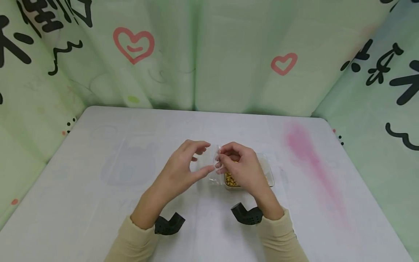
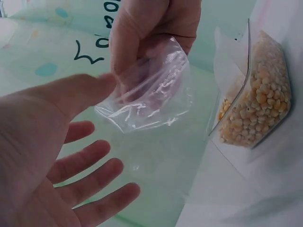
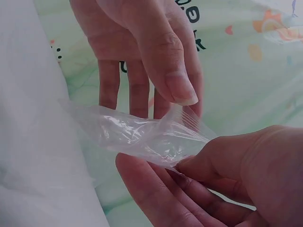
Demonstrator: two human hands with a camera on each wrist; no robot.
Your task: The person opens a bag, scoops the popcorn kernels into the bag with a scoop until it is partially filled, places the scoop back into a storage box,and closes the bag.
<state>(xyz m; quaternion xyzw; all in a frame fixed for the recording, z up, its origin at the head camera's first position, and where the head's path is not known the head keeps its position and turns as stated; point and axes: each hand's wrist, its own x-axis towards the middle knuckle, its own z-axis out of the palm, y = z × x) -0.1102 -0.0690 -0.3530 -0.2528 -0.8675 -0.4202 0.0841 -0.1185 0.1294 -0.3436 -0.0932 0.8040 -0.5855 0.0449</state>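
Observation:
A small clear plastic zip bag point(image 3: 137, 135) hangs in the air over the table. My right hand point(image 1: 240, 165) pinches it by one edge between thumb and fingers, as the right wrist view shows. On the other side of the bag, my left hand point(image 1: 184, 165) has its fingers spread, with the thumb point(image 2: 90, 92) close to the plastic. Below and beyond the right hand stands a clear rectangular container point(image 2: 229, 106) filled with yellow corn kernels point(image 2: 270, 94), partly hidden by that hand in the head view. Inside the bag I see no contents.
The white table point(image 1: 98, 203) carries a pink smear point(image 1: 311, 156) on its right side. A pale green curtain point(image 1: 229, 54) with hearts and black lettering encloses the back and both sides. Black wrist cameras sit at both cuffs.

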